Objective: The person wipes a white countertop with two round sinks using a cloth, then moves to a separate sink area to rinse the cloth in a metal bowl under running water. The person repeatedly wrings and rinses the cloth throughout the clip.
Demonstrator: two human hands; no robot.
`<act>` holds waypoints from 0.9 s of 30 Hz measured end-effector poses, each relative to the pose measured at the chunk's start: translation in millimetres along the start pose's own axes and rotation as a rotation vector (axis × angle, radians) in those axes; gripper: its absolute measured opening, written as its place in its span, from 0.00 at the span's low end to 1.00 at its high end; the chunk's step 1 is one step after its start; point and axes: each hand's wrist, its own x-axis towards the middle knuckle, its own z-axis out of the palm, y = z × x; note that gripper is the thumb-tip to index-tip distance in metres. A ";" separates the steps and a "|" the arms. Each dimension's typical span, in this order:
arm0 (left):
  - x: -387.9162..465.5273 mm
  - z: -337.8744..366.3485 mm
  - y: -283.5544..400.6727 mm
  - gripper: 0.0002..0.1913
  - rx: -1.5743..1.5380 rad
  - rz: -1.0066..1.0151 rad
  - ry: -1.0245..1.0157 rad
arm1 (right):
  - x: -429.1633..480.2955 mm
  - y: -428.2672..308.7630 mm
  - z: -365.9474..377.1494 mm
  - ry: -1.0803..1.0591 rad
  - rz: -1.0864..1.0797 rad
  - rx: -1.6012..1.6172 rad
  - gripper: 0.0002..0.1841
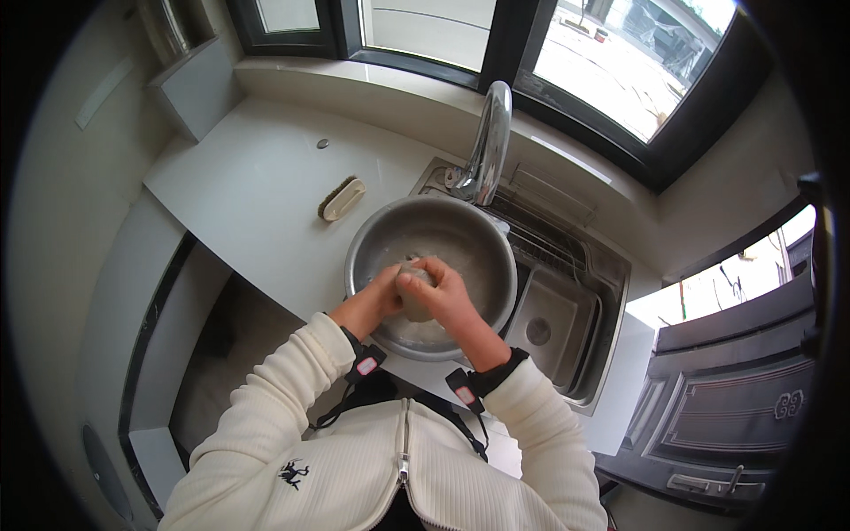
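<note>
My left hand and my right hand meet over a large round metal basin. Between them they hold a wet, greyish-beige cloth, bunched up; its exact kind is hard to tell. The fingers of both hands curl around it, and part of my left hand is hidden behind it. Cloudy liquid seems to lie in the bottom of the basin. The basin stands at the left part of a steel sink, partly on the white counter.
A scrubbing brush lies on the white counter, left of the basin. A chrome faucet arches behind it. To the right are a steel sink bowl and a wire rack. Windows stand behind the sill.
</note>
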 end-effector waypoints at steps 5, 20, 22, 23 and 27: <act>-2.5 26.7 12.5 0.15 -0.622 -0.166 0.025 | 38.2 47.8 -48.3 0.377 -0.114 -0.275 0.14; -26.1 41.5 59.4 0.35 -0.671 -0.319 0.023 | 20.1 51.6 -41.4 0.195 0.274 0.657 0.16; -30.4 40.3 64.3 0.36 -0.610 -0.390 0.041 | 23.3 40.1 -37.6 0.266 0.071 0.366 0.13; -32.7 39.7 65.3 0.36 -0.550 -0.458 0.075 | 23.6 34.6 -35.4 0.303 -0.014 0.223 0.11; -29.9 38.2 60.2 0.38 -0.647 -0.429 -0.018 | 12.7 18.9 -18.3 0.259 -0.463 -0.396 0.13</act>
